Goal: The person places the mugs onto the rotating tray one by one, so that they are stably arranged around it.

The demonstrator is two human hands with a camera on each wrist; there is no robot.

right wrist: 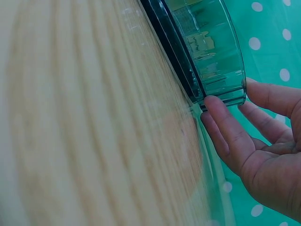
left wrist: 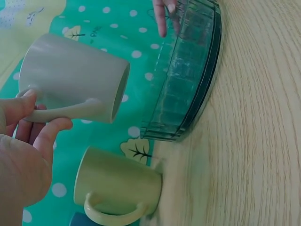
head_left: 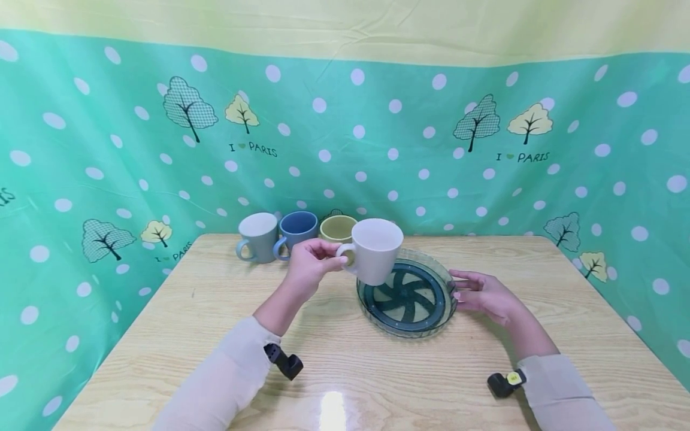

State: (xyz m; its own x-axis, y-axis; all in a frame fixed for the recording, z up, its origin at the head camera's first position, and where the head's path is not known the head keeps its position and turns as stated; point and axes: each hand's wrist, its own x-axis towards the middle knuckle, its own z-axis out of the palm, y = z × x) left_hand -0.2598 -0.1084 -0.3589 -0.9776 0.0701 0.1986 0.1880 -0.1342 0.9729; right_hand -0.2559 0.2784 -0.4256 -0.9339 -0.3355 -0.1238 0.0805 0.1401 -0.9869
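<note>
In the head view my left hand [head_left: 309,268] pinches the handle of a pale, whitish mug [head_left: 377,251]. The mug is held upright in the air, in front of the left rear part of a round clear green tray [head_left: 412,326]. That tray has a dark ring and curved dark blades on its floor. Beside its right wall is my right hand [head_left: 487,296]; in the right wrist view the fingertips touch the outside of the wall [right wrist: 218,66], with the fingers mostly straight. A yellow mug [left wrist: 117,183] stands below the held mug in the left wrist view.
At the table's back left, a grey-blue mug [head_left: 259,239], a blue mug [head_left: 298,226] and the yellow mug stand in a row, partly behind my left hand. A polka-dot curtain [head_left: 345,137] hangs behind the wooden table [head_left: 377,383].
</note>
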